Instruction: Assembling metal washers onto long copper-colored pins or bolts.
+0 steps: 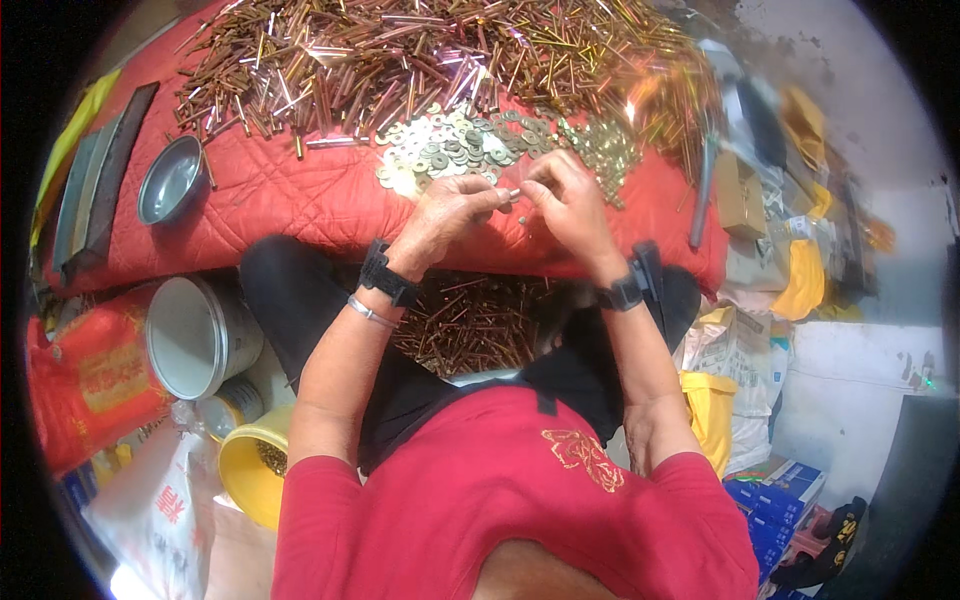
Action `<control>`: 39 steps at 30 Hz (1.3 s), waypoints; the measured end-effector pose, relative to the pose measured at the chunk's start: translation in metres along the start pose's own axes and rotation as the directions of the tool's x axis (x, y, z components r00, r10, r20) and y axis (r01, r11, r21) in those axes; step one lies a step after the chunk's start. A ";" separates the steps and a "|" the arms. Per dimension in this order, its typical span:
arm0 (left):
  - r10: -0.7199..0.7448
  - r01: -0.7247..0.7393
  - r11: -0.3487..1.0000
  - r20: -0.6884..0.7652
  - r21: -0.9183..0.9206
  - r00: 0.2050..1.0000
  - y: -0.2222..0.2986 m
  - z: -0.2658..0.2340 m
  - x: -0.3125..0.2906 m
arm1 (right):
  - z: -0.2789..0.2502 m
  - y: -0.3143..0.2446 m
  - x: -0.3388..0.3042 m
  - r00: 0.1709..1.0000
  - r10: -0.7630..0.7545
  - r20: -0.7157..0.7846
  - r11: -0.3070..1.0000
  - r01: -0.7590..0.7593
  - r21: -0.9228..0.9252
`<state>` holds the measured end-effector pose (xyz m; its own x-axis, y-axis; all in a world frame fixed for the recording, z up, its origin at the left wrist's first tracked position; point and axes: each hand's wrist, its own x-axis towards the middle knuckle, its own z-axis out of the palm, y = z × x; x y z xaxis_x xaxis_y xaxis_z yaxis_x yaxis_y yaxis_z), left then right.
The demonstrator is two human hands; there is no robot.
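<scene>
Over the near edge of the red quilted cover (300, 220), my left hand (450, 215) and my right hand (570, 205) meet with fingertips pinched. Between them is a small silvery metal piece (515, 194), mostly hidden by the fingers; its exact kind does not show. A tiny nut-like part (523, 221) shows just below the fingertips. Right behind my hands lies a heap of flat washers (455, 145), and to its right a heap of small brass-coloured nuts (605, 150). Farther back spreads a large pile of long copper-coloured metal rods (400, 60).
A metal bowl (172, 182) sits on the cover at left, near long dark bars (105, 180). Below stand a white bucket (190, 335) and a yellow bucket (250, 470). More rods (470, 325) lie between my legs. At right are a grey bar (704, 190) and a cardboard box (740, 195).
</scene>
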<state>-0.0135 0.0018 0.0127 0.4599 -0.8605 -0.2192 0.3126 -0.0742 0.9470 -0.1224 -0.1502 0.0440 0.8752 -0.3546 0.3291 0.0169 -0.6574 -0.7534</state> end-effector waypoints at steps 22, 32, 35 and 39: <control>-0.056 0.057 0.998 0.045 -0.021 0.997 -0.003 0.000 0.001 | 0.001 0.013 -0.011 1.000 0.015 0.027 0.998 -0.017 0.062; -0.126 0.128 0.991 0.048 -0.042 0.991 0.002 0.005 -0.001 | -0.002 0.022 -0.006 0.992 0.089 0.084 0.996 -0.087 -0.023; -0.106 0.109 0.991 0.039 -0.074 0.994 -0.003 0.002 0.002 | 0.000 0.020 -0.009 0.990 -0.116 -0.081 0.980 0.101 -0.170; -0.135 0.139 0.987 0.064 -0.077 0.989 -0.001 0.002 0.004 | 0.006 0.021 -0.009 0.998 -0.040 -0.051 0.984 0.049 0.174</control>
<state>-0.0136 -0.0023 0.0110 0.3599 -0.8729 -0.3294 0.4368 -0.1543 0.8862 -0.1268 -0.1567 0.0219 0.8482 -0.3610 0.3876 0.1431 -0.5483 -0.8239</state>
